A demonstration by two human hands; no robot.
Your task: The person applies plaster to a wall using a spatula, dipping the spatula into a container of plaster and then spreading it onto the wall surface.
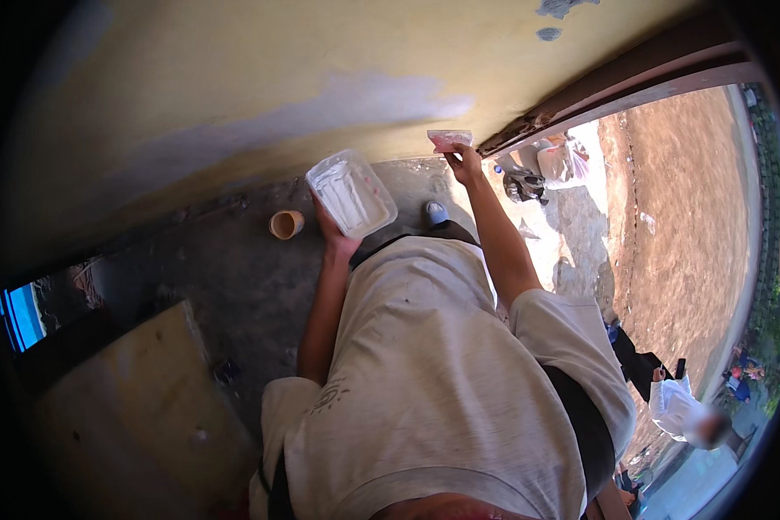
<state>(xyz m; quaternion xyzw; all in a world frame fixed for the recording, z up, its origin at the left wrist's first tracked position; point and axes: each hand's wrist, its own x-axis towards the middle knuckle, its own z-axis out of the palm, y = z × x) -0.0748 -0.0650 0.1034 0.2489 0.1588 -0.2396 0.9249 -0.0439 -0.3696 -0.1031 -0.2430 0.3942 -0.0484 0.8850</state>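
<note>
My left hand (334, 232) grips the side of a translucent plastic tub (378, 192). White paste (345, 198) coats the inside of this tub. In my right hand (465, 165), raised beside the wall, I pinch a flat, reddish putty spreader (450, 139) with a pale, whitish edge. Its blade is up close to the yellow wall (234, 78); whether it touches cannot be made out. A long whitish patch (355, 100) runs across that wall, left of the spreader.
On the grey floor stands an orange-brown cup (286, 225), left of the tub. A brown frame (615, 78) borders the opening at right. Bags (555, 165) lie outside by it, and a person in white (674, 407) is farther off. A yellowish panel (139, 399) is at lower left.
</note>
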